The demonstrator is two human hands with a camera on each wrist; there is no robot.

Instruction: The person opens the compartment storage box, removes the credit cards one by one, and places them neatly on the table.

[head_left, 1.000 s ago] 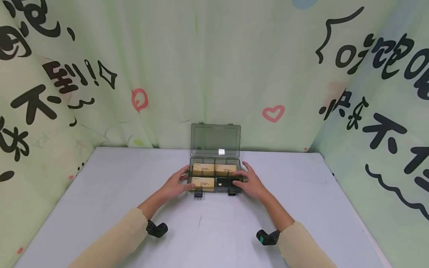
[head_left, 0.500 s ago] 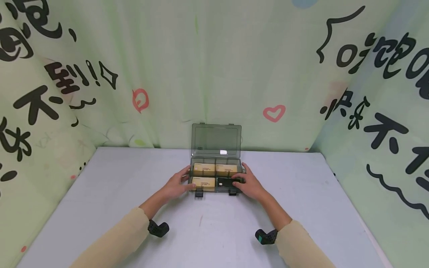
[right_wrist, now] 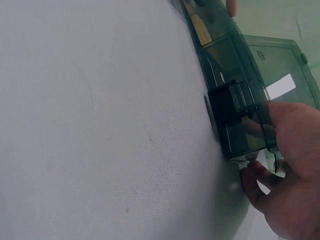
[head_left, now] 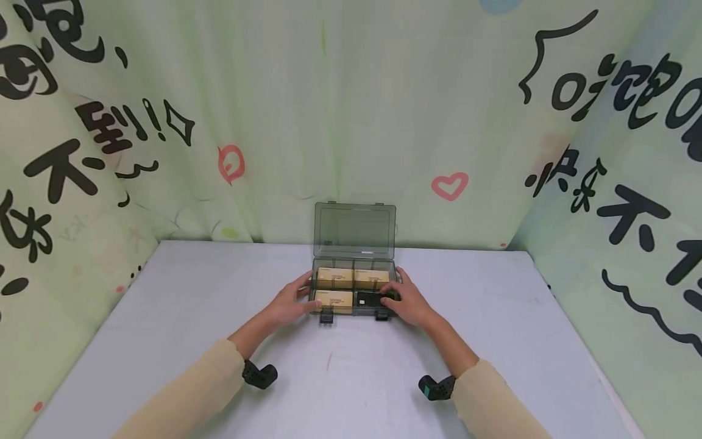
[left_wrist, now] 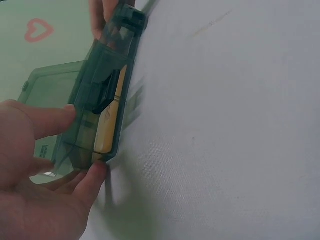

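A see-through grey-green plastic storage case (head_left: 353,264) stands near the table's far edge, its hinged lid (head_left: 354,228) raised. Small yellow boxes fill three compartments, such as the front-left yellow box (head_left: 333,300). A dark item with a small white mark (head_left: 368,300) lies in the front-right compartment. My left hand (head_left: 287,301) grips the case's left end, thumb at the front rim and fingers along the side; the left wrist view shows a fingertip low at the corner. My right hand (head_left: 410,300) grips the right end likewise, its thumb over the rim and fingers low outside (right_wrist: 255,177).
Two dark latches hang at the case's front, a left latch (head_left: 326,317) and a right latch (head_left: 381,314). A white-covered table (head_left: 351,378) lies below. Pale green printed curtains (head_left: 351,122) rise behind and at both sides. Each wrist wears a small black camera (head_left: 260,375).
Both hands keep their grip on the case, with hardly any movement. The bright reflection low on the lid has shrunk to a thin line. The head view has shifted slightly.
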